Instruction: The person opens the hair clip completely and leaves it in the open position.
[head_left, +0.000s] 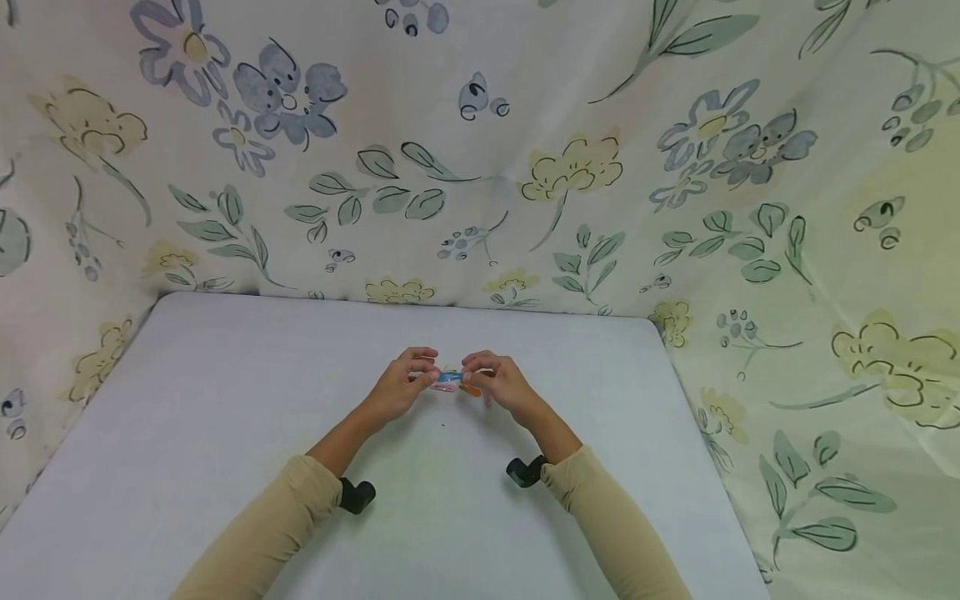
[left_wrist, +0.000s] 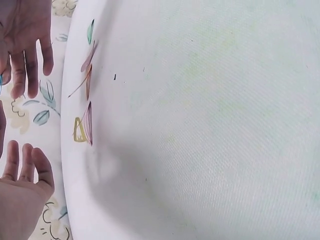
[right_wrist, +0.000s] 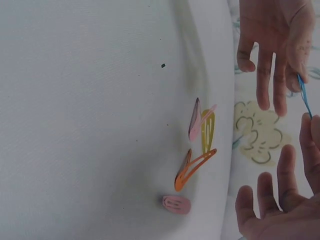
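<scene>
Above the far part of the white table, a blue hair clip (head_left: 450, 377) is stretched between my two hands. My left hand (head_left: 399, 388) pinches one end with thumb and forefinger, and my right hand (head_left: 507, 385) pinches the other. The right wrist view shows the blue clip edge-on as a thin strip. Under the hands lie other snap clips: a pink one (right_wrist: 195, 120) spread apart beside a yellow one (right_wrist: 208, 131), an orange one (right_wrist: 186, 175) also spread, and a small dusty-pink one (right_wrist: 176, 204). A green clip (left_wrist: 90, 31) shows in the left wrist view.
The white table (head_left: 247, 400) ends just beyond the clips, with a floral cloth (head_left: 465, 192) hanging behind it. A small dark speck (right_wrist: 163, 65) lies on the tabletop. Black wrist cameras (head_left: 357, 496) sit at both sleeve cuffs.
</scene>
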